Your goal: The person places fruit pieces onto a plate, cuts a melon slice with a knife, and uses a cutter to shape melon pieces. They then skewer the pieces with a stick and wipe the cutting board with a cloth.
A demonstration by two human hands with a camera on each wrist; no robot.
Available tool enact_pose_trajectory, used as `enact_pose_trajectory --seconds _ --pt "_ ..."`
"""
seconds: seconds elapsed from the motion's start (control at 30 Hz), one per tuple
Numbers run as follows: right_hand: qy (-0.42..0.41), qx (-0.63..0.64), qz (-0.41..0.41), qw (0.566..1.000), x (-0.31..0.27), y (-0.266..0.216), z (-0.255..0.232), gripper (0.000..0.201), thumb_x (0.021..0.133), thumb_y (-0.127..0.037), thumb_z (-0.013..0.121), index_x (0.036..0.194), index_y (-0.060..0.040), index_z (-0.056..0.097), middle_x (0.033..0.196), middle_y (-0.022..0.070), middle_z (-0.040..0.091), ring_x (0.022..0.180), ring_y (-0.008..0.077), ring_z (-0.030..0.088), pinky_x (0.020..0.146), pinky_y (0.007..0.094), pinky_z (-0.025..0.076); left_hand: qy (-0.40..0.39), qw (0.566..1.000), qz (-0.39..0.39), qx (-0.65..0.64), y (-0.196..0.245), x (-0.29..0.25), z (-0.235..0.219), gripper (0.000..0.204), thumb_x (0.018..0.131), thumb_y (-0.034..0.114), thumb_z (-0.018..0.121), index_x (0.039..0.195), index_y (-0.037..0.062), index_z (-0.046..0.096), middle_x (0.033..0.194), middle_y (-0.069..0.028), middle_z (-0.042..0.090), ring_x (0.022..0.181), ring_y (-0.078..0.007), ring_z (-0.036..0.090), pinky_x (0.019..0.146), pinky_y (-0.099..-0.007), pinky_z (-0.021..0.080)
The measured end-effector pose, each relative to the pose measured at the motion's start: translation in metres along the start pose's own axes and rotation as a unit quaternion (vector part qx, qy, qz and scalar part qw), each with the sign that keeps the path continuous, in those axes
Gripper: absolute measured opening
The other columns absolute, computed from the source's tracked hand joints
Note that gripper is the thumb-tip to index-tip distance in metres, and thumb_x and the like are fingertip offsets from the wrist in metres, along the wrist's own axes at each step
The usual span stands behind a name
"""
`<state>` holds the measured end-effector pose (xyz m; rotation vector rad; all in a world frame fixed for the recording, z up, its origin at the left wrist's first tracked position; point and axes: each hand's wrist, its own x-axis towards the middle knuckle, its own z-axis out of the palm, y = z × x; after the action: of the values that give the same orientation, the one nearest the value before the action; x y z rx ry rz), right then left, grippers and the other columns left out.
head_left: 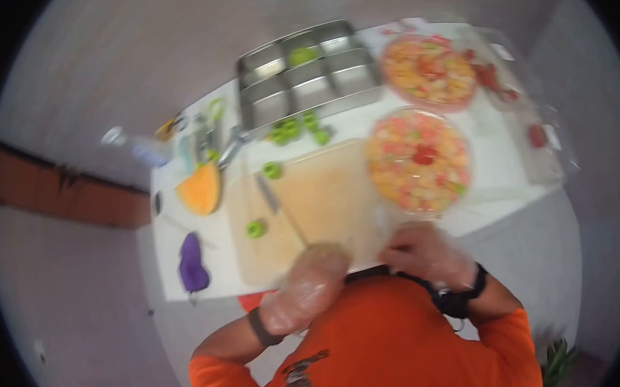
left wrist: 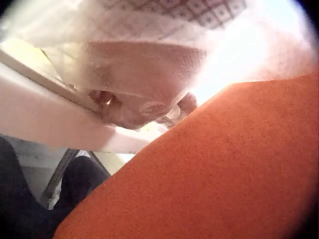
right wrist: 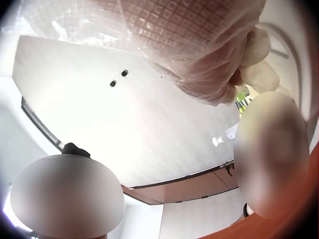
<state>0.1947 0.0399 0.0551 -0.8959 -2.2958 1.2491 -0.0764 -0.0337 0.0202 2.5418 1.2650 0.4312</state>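
In the head view both hands wear clear plastic gloves and are close together at the front edge of a cutting board (head_left: 350, 155). My left hand (head_left: 308, 286) is bent over the board's front edge, fingers curled inward in the left wrist view. A knife (head_left: 269, 194) lies on the board, its near end meeting the left hand's fingers. My right hand (head_left: 427, 254) has its fingers curled and drawn together. Pale rounded shapes (right wrist: 259, 74) lie beside its fingertips in the right wrist view; what either hand holds I cannot tell. Two small green round pieces (head_left: 255, 229) rest on the board.
Two bowls of diced fruit (head_left: 419, 162) stand right of the board. Behind is a metal tray (head_left: 312, 112) with several compartments, more green pieces (head_left: 288, 129) before it. An orange melon-like wedge (head_left: 200, 189) and a purple elongated thing (head_left: 193, 261) lie left. Clear plastic boxes (head_left: 538, 155) line the right.
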Motion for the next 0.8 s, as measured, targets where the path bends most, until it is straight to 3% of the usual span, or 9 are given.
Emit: enact_pose_trajectory --seconds 0.07,0.17,0.37,0.47,0.57,0.63,0.7,0.77,0.8 --pt "0.014 -0.099 -0.049 0.994 0.0 0.007 0.012 0.016 0.094 -0.023 0.063 0.094 -0.0088 0.071 0.084 0.0083 0.067 0.081 0.0292 0.066 0.072 0.0396 0.052 -0.01 1.0 -0.011 0.018 0.011 0.009 -0.006 0.02 0.078 0.012 0.065 0.098 0.0069 0.065 0.086 -0.0115 0.062 0.085 -0.032 0.063 0.076 -0.0449 0.051" --pt "-0.026 -0.015 -0.043 0.999 0.001 0.0 0.02 0.019 0.095 -0.024 0.064 0.095 -0.0063 0.071 0.09 0.0102 0.068 0.085 0.0301 0.065 0.076 0.0394 0.052 0.005 0.993 -0.042 0.107 0.019 0.016 -0.008 0.007 0.08 0.012 0.066 0.086 0.0084 0.064 0.073 -0.0089 0.058 0.074 -0.0318 0.063 0.067 -0.0464 0.051" --pt "0.075 0.066 0.056 0.993 0.001 -0.009 0.046 0.02 0.094 -0.022 0.068 0.1 -0.0039 0.07 0.091 0.0126 0.066 0.087 0.0312 0.063 0.08 0.0401 0.052 0.109 0.985 -0.093 -0.093 0.021 0.02 -0.011 0.023 0.082 -0.003 0.067 0.103 0.0044 0.07 0.077 -0.0108 0.065 0.066 -0.0255 0.065 0.061 -0.0364 0.052" --pt "0.069 0.032 -0.005 0.997 -0.002 -0.004 0.039 0.019 0.093 -0.021 0.07 0.102 -0.0042 0.072 0.089 0.0122 0.067 0.084 0.0311 0.064 0.077 0.0396 0.053 0.205 0.938 -0.124 -0.251 0.032 0.023 0.005 0.027 0.08 -0.003 0.073 0.105 0.0063 0.071 0.075 -0.0092 0.068 0.067 -0.0258 0.067 0.061 -0.0364 0.053" --pt "0.103 0.117 0.082 0.984 -0.006 -0.011 0.023 0.016 0.091 -0.016 0.073 0.1 -0.004 0.074 0.088 0.0122 0.069 0.081 0.0309 0.066 0.073 0.0384 0.054 0.187 0.886 -0.213 -0.368 0.034 0.03 0.011 0.028 0.08 -0.001 0.079 0.106 0.0055 0.07 0.078 -0.0072 0.069 0.065 -0.0203 0.067 0.059 -0.0307 0.053" --pt "0.177 -0.009 -0.021 0.984 -0.009 0.001 0.001 0.013 0.088 -0.013 0.076 0.096 -0.0033 0.075 0.086 0.0125 0.07 0.077 0.0293 0.067 0.069 0.0372 0.054 0.243 0.87 -0.182 -0.388 0.034 0.034 0.014 0.027 0.081 0.002 0.08 0.106 0.0049 0.07 0.077 -0.0047 0.067 0.063 -0.0169 0.064 0.059 -0.0296 0.052" --pt "0.267 -0.083 0.002 0.96 -0.016 0.013 -0.028 0.011 0.088 -0.011 0.077 0.095 -0.0028 0.075 0.084 0.0112 0.07 0.077 0.0237 0.068 0.07 0.0344 0.054 0.234 0.889 -0.14 -0.369 0.028 0.033 0.013 0.028 0.081 -0.005 0.076 0.108 0.0031 0.069 0.082 -0.0045 0.068 0.066 -0.0131 0.064 0.06 -0.0271 0.052" --pt "0.352 -0.002 0.111 0.929 -0.021 0.031 -0.059 0.01 0.088 -0.01 0.077 0.095 -0.0033 0.076 0.083 0.0093 0.071 0.078 0.0174 0.068 0.071 0.0321 0.054 0.225 0.905 -0.099 -0.348 0.023 0.03 0.014 0.03 0.082 -0.012 0.073 0.109 0.0013 0.069 0.088 -0.0043 0.068 0.07 -0.0093 0.063 0.061 -0.0246 0.051" --pt "0.371 0.02 0.169 0.913 -0.021 0.036 -0.073 0.011 0.088 -0.011 0.077 0.095 -0.0032 0.076 0.084 0.0093 0.071 0.08 0.0162 0.067 0.072 0.0318 0.054 0.214 0.904 -0.114 -0.351 0.022 0.027 0.015 0.027 0.081 -0.006 0.076 0.106 0.0033 0.069 0.082 -0.0052 0.067 0.066 -0.0141 0.063 0.059 -0.028 0.05"
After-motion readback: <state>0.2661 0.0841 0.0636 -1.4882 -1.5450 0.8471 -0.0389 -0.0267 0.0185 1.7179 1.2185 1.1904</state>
